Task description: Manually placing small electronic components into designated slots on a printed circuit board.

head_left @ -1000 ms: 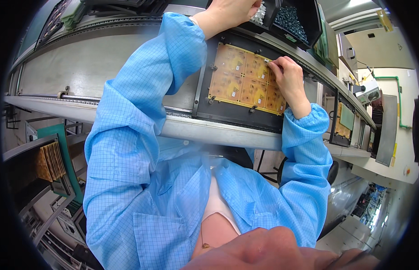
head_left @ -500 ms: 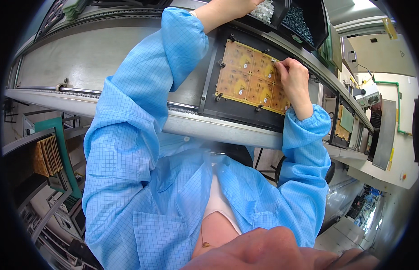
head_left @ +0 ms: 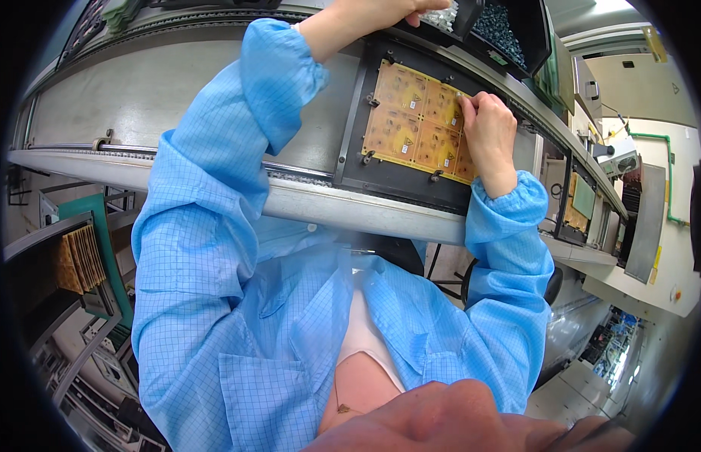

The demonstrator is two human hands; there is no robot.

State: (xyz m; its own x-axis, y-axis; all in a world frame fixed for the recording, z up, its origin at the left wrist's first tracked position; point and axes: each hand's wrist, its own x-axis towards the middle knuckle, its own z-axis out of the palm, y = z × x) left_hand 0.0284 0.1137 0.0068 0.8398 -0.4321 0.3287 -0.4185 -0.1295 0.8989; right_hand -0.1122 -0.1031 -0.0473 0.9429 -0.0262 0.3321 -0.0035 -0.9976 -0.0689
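My right hand [head_left: 489, 134] is over the right part of a yellow-brown circuit board panel [head_left: 399, 120]. Its thumb and forefinger are pinched together at the panel's far edge on a small pale part, which the fingertips mostly hide. The panel lies in a black carrier frame [head_left: 354, 143], with small black clamps around its edge. My left hand [head_left: 384, 10] is at the top of the view, beside a black bin of small white parts [head_left: 439, 18]. Its fingers are curled, and the picture's upper edge cuts part of them off; whatever they hold cannot be made out.
A second black bin [head_left: 508, 56] with dark small parts stands right of the white ones. Metal rails [head_left: 350, 202] run along the bench's near edge. Left of the carrier lies a grey metal surface [head_left: 147, 102]. A rack with brown boards [head_left: 80, 260] stands at the lower left.
My left hand and forearm have shifted left along the bin's near side. My right fingertips remain at the panel's far edge; the white part seen there earlier is now mostly covered.
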